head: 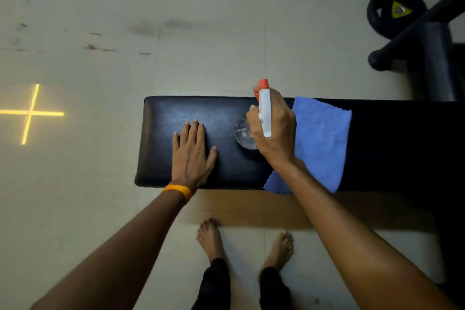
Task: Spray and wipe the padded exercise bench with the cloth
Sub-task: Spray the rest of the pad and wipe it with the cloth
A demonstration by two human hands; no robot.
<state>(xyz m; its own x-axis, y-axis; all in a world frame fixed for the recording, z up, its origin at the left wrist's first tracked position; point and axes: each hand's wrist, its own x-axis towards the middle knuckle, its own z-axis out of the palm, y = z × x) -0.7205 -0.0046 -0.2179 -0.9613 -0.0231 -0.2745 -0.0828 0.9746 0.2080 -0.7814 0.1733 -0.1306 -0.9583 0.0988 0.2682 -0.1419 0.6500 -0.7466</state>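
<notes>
- Over the middle of the long black padded vinyl exercise bench [226,113], the right hand [275,128] is gripping a clear round-bodied plastic spray bottle [245,133] with a white trigger head and an orange-red nozzle tip, fingers wrapped around the neck and one finger lying near the trigger.
- Whether the bottle's base is resting on the pad or hanging just above it cannot be told from this angle.
- Toward the bench's left end, the left hand [192,152] is lying flat and spread on the pad, holding nothing; a band of orange woven thread [178,190] is sitting on that wrist.
- Just right of the bottle, the blue microfibre cloth [323,141] with a scalloped edge is lying flat across the pad, its near corner drooping over the near edge and partly passing under the right forearm.
- Judging by this, the spraying step is in hand: the bottle is gripped, the cloth is lying untouched, and no wet patch is showing clearly on the dark pad.
- The next move is probably calling for the nozzle to be aimed down at the pad, the trigger squeezed along its length, and the left hand drawn clear of the mist; the cloth is lying close enough for either hand to reach it afterwards.
- At the far right, beyond the bench, a round black iron weight plate [395,11] is bearing a yellow triangular label, but its print is too small to read.
- No brand or writing is showing on the bottle, the cloth or the bench.
</notes>
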